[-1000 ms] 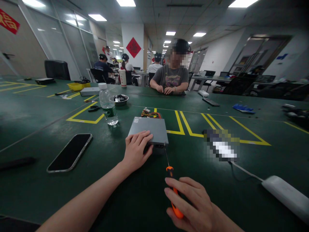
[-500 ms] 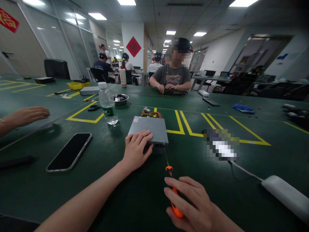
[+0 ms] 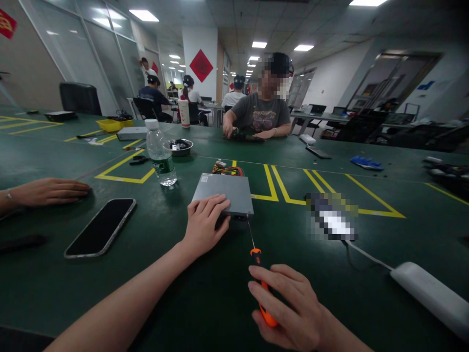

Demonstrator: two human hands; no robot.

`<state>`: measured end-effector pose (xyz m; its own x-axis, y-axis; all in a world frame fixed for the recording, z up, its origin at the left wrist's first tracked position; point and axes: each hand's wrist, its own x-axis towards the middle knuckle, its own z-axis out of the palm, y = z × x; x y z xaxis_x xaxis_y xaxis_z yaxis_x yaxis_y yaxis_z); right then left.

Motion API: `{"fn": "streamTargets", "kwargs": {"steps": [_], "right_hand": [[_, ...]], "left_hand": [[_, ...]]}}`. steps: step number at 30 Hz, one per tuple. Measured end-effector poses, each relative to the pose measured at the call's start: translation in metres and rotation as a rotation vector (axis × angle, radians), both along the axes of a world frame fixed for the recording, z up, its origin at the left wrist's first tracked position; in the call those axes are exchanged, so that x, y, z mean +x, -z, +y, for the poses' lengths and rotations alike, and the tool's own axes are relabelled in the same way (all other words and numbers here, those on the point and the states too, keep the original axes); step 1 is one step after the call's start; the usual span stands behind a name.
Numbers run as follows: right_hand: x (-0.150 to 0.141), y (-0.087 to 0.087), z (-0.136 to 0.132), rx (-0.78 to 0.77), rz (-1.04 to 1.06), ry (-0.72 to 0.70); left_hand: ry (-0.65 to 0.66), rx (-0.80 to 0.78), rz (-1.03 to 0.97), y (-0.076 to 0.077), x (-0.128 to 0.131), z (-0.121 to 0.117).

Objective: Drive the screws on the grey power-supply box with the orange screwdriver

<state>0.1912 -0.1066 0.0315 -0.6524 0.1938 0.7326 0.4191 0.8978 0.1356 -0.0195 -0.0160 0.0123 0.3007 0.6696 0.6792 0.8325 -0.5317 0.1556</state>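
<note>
A grey metal power supply unit lies on the green table, with a bundle of coloured cables behind it. My left hand grips its near left part, fingers over the top and thumb at the front face. In my right hand is a screwdriver with an orange and black handle, held between thumb and fingers. Its thin shaft points away from me, and the tip meets the unit's front right corner. Whether the tip sits in a screw is too small to tell.
A phone lies to the left, near another person's hand. Beyond stand a water bottle and a metal bowl. A white power strip with a cable is at right. Across the table sits a person.
The other person's hand on the left has moved right and rests on the table. The person opposite has shifted their hands. My hands keep their hold; the view has turned slightly.
</note>
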Motion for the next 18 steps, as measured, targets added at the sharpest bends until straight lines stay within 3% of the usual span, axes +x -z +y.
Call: {"fn": "streamTargets", "kwargs": {"steps": [15, 18], "right_hand": [[0.0031, 0.0028, 0.0025, 0.040, -0.051, -0.014], [0.0030, 0.0046, -0.0006, 0.035, -0.114, 0.034]], "left_hand": [[0.009, -0.016, -0.008, -0.0001, -0.0001, -0.0004], [0.018, -0.012, -0.020, 0.0006, -0.0004, -0.0002]]}}
